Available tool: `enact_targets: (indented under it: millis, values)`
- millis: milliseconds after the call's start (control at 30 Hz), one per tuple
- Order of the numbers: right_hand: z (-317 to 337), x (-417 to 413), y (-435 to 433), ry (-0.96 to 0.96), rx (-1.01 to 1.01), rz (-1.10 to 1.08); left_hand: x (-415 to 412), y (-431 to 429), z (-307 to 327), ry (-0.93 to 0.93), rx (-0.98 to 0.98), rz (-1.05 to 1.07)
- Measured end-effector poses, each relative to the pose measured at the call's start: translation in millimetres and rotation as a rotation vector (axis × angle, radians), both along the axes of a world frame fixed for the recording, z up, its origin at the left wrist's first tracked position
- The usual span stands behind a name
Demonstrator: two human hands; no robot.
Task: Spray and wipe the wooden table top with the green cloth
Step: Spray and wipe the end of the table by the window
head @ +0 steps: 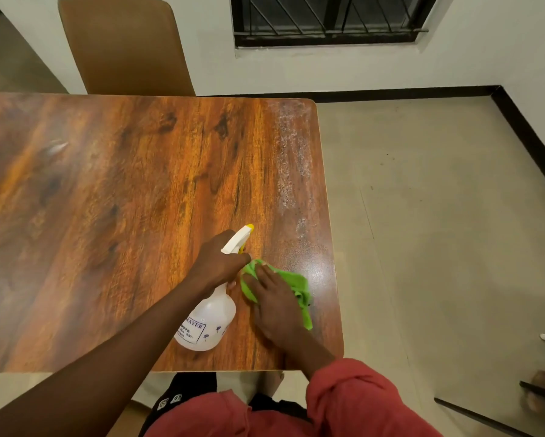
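Note:
The wooden table top (113, 190) fills the left and middle of the view. A band of white spray droplets (291, 159) runs along its right edge. My left hand (220, 263) grips the neck of a white spray bottle (209, 323) with a yellow nozzle, tilted, its nozzle pointing away toward the far right. My right hand (275, 302) lies flat on the crumpled green cloth (296, 285) and presses it onto the table near the front right corner, just right of the bottle.
A brown chair (123, 48) stands at the table's far side. A white wall with a barred window (331, 20) is behind. Beige floor (438, 231) lies to the right, with dark objects (542, 392) at the lower right edge.

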State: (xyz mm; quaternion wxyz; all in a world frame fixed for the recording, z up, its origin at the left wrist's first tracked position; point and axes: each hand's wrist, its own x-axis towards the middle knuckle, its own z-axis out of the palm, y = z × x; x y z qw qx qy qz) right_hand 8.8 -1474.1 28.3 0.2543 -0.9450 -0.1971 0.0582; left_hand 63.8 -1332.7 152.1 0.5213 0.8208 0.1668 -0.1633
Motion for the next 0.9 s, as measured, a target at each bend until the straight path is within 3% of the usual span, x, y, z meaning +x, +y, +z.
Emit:
enact_targets:
  millis: [167,433,633,767,900]
  values:
    - [-2,-21,-15,-0.067,-0.015,0.2,-6,3,-1,-0.003,0.015,0.069]
    - [3,46,-53,0.009,-0.073,-0.348,0,9,-1,0.031,-0.049,0.053]
    - [3,18,-53,0.001,-0.049,-0.274,20,14,-5,0.039,-0.076,-0.004]
    - [5,36,-61,0.011,-0.044,-0.474,46,16,-9,0.056,-0.092,-0.052]
    - [4,33,-51,0.018,-0.065,-0.504,67,14,-11,0.107,-0.101,-0.086]
